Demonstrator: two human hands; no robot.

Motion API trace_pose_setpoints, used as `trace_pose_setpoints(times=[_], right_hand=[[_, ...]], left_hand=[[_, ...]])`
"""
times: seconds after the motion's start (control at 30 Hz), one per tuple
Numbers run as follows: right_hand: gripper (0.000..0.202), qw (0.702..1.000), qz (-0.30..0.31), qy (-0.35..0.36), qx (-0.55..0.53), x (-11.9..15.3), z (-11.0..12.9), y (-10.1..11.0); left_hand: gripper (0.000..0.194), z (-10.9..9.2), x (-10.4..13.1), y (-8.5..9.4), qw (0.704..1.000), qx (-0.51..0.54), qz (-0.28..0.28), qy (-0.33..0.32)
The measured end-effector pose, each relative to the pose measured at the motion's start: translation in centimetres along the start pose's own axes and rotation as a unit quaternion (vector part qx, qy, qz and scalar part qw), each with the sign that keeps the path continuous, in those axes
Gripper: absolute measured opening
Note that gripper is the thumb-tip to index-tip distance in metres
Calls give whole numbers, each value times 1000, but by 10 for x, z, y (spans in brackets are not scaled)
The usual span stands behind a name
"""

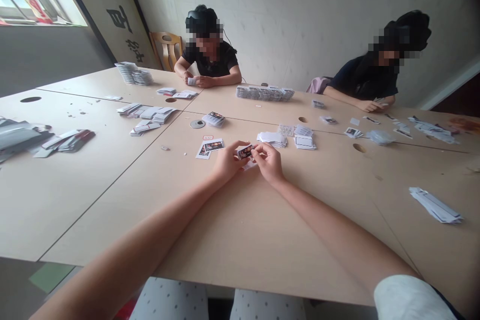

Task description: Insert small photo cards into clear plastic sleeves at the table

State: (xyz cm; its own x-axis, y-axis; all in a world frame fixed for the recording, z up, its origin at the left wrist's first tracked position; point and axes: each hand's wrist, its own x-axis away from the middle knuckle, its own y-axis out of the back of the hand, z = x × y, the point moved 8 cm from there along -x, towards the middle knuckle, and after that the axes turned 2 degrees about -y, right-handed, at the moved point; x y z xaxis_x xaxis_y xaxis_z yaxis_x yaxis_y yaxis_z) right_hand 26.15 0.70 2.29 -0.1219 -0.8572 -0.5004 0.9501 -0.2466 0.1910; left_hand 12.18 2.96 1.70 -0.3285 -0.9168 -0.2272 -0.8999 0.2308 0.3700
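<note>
Between my two hands is a small dark-pictured card (245,152) with a pale edge. My left hand (227,160) grips its left side, fingers curled round it. At its right edge, the thumb and fingertips of my right hand (269,161) pinch it. Under the hands a whitish piece (249,165) shows in part; I cannot make out what it is. Left of my left hand lie two overlapping picture cards (213,145). Beyond my right hand are a pile of white cards (271,138) and a stack of black-bordered cards (305,142).
Two people sit across the table (210,240), one handling a small white item (191,81). A row of packed stacks (264,93), a clear-wrapped card stack (213,119), white card bundles (146,114) and grey plastic bags (22,137) lie around. Several round holes pierce the tabletop.
</note>
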Motion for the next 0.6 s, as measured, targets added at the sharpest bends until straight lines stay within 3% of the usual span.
trace_pose_setpoints(times=[0.27, 0.6], right_hand=[[18, 1000, -6, 28, 5, 3, 8, 0], [15, 999, -4, 35, 14, 6, 15, 0]], left_hand=[[47, 3, -1, -2, 998, 61, 4, 11], [44, -2, 0, -1, 998, 61, -1, 13]])
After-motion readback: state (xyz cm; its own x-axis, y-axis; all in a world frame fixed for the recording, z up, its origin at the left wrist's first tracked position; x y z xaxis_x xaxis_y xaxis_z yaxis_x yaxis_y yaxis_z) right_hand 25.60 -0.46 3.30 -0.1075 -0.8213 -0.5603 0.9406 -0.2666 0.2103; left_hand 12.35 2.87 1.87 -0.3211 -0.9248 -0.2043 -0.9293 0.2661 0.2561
